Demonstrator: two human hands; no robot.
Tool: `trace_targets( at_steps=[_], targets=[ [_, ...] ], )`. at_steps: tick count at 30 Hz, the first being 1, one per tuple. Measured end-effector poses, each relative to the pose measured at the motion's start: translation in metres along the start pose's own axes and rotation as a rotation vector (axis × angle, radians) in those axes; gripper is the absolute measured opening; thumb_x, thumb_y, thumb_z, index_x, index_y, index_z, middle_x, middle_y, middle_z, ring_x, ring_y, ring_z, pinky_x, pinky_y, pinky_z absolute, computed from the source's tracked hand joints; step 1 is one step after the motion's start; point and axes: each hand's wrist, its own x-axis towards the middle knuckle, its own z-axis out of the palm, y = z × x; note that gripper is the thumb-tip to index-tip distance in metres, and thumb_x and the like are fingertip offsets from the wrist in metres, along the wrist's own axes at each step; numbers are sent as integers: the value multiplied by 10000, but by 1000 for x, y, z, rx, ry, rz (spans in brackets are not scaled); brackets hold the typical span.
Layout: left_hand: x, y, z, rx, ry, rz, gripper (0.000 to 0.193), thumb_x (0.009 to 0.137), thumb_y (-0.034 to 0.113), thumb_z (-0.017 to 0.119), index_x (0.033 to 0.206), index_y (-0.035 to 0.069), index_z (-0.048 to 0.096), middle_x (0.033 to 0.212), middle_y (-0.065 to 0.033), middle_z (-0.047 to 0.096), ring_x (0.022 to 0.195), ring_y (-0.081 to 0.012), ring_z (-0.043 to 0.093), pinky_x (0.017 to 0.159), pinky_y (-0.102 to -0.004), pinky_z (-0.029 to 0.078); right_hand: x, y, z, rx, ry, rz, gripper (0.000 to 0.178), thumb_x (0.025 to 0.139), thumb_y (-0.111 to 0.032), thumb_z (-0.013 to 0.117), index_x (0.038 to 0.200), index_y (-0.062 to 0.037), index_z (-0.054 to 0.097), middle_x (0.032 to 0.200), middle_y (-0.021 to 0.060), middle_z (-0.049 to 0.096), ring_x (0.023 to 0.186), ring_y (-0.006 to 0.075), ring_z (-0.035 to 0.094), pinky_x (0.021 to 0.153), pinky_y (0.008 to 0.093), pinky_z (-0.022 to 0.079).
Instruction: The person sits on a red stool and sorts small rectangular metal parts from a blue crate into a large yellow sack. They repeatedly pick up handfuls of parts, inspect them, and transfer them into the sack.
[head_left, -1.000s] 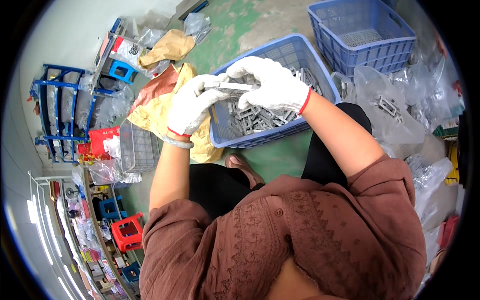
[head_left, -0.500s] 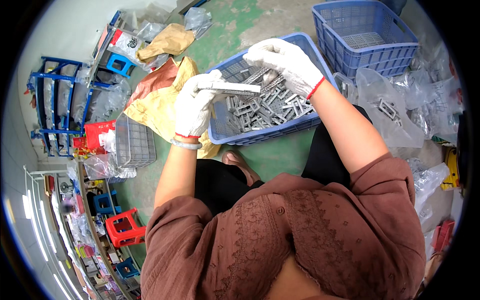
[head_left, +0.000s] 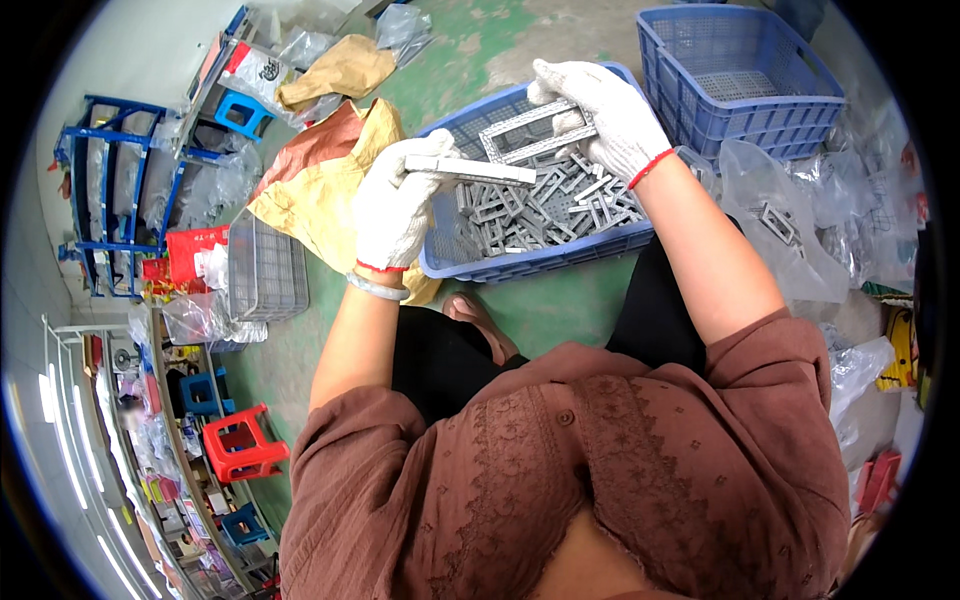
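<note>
My left hand (head_left: 393, 205), in a white knit glove, is closed around one end of a narrow grey metal piece (head_left: 485, 171) seen edge-on, its free end pointing right. My right hand (head_left: 612, 115), gloved the same way, grips a rectangular grey metal frame (head_left: 545, 148) by its right end. That frame is tilted, its long opening facing me. Both hands are over a blue plastic crate (head_left: 545, 267), where a heap of similar small metal frames (head_left: 545, 215) lies jumbled. The right end of the held frame is hidden by my fingers.
Another blue crate (head_left: 745, 125) stands at the back right. Beside it, a clear plastic bag (head_left: 755, 180) has a metal piece in it. A torn paper sack (head_left: 305, 215) leans left of the crate, near a grey basket (head_left: 268, 275). A red stool (head_left: 240, 448) is lower left.
My right hand has moved slightly right and up, turning its metal frame so the opening shows. The left hand still holds its piece, a little farther right.
</note>
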Motion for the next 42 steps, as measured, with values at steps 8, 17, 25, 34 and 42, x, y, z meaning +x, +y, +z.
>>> trace_targets(
  at_steps=[8,17,25,34,42],
  targets=[
    [-5,9,15,345,-13,162,437,910,-88,556,1340,-8,564,1020,-84,701,926,-138,669,851,-273,537,10,10,-5,240,-135,142,309,978,-335,638,942,-28,631,716,-10,561,547,74,521,446,288,464],
    [-2,6,16,556,-203,139,839,802,-193,452,1575,30,212,1469,-184,471,1141,-193,603,888,-274,516,-1,7,7,216,-241,175,250,987,-300,627,986,-50,614,830,7,589,629,74,546,496,325,532],
    [-12,8,19,-29,-155,-67,838,834,-53,561,1577,32,182,1289,-207,596,1037,-236,647,921,-341,507,-4,6,5,212,-292,38,244,980,-234,645,1092,-17,627,961,44,662,687,76,574,584,296,556],
    [-15,4,21,-259,-99,-174,651,877,71,666,1459,-16,388,1217,-183,619,994,-261,675,877,-378,561,-21,-2,22,-189,-222,-122,345,942,-198,670,1228,-9,627,1124,50,689,963,106,654,782,264,563],
    [-28,5,39,164,39,96,459,912,-56,500,1371,-75,490,1330,-168,585,1175,-240,607,1022,-354,495,-11,20,28,38,5,18,547,1013,-485,526,1260,1,581,1071,106,667,880,161,650,762,307,548]
  ],
)
